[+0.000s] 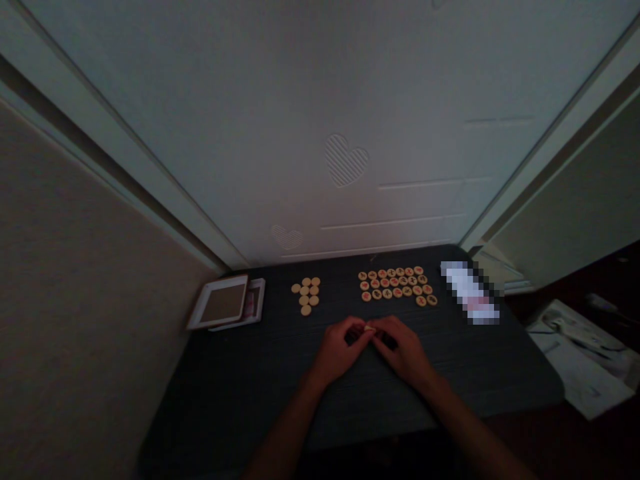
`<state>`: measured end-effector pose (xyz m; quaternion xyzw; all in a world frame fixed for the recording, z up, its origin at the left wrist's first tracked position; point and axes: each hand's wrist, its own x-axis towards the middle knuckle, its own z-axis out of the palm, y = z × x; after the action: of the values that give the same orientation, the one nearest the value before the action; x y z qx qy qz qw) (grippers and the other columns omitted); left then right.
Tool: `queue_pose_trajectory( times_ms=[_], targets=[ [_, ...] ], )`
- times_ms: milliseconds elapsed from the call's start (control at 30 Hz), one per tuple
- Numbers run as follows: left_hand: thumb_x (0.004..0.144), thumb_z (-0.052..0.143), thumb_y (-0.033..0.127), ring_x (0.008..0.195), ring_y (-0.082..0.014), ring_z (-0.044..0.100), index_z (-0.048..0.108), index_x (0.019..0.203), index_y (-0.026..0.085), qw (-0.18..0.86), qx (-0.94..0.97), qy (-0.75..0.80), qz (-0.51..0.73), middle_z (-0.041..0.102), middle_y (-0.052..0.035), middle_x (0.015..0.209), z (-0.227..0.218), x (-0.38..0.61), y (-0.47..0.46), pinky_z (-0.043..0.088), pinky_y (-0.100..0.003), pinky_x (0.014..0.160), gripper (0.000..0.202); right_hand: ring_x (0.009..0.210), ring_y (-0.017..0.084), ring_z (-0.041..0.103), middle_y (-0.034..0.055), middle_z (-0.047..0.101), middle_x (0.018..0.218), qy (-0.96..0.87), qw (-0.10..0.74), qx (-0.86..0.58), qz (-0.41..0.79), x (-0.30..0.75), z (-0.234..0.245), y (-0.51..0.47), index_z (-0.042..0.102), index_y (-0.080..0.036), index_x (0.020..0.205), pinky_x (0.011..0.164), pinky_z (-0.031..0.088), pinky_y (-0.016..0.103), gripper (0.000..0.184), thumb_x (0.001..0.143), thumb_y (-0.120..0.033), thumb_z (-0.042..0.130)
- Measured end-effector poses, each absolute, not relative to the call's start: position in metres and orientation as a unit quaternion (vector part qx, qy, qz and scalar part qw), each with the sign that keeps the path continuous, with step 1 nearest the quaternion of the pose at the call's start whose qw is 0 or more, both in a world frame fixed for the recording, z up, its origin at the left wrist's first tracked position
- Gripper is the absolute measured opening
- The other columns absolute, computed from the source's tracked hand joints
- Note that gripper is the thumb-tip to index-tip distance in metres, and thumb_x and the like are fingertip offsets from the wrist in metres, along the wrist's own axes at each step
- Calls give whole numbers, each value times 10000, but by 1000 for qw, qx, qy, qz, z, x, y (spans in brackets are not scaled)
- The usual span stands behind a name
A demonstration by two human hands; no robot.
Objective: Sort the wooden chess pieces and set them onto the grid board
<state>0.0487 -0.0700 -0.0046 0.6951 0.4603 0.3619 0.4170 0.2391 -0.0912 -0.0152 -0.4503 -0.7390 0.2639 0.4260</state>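
Observation:
My left hand (337, 348) and my right hand (404, 347) meet above the middle of the dark table. A small pale round piece (369, 328), like a Chinese chess piece, is pinched between the fingertips of both hands. Fingers hide most of it. Just beyond my right hand, Chinese chess pieces (394, 283) with red or dark characters lie face up in close rows, with a short row of two at the lower right. Past my left hand, several plain-sided Chinese chess pieces (305, 291) form a loose cluster, no characters showing.
On the left of the table (240, 400), a shallow box lid (220, 303) overlaps a white box (257, 300). A blurred-out white object (470, 293) lies at the right edge. A white panelled surface (300, 100) rises behind the table. Pale clutter (585, 360) is on the right, beyond the table.

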Motion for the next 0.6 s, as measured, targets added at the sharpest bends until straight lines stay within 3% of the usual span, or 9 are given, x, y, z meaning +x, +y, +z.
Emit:
queue_pose_trajectory(
  times_ms=[233,600],
  targets=[
    [907,684,338,845,-162,715,730,1054,245,379,713,448,383,773,-11,986,-7,46,-71,576,-292,844,180,1019,210,683,73,715,1081,-728,457,-451,239,239,-16,-91,690,-259,1120,918,580,376,193,975,-244,563],
    [915,656,275,917,-170,706,718,1036,228,390,717,417,401,743,-47,1117,-4,46,-71,581,-298,829,143,1053,222,670,87,694,1117,-732,461,-447,226,240,-18,-91,685,-265,1106,928,576,400,200,960,-208,561]
  ],
)
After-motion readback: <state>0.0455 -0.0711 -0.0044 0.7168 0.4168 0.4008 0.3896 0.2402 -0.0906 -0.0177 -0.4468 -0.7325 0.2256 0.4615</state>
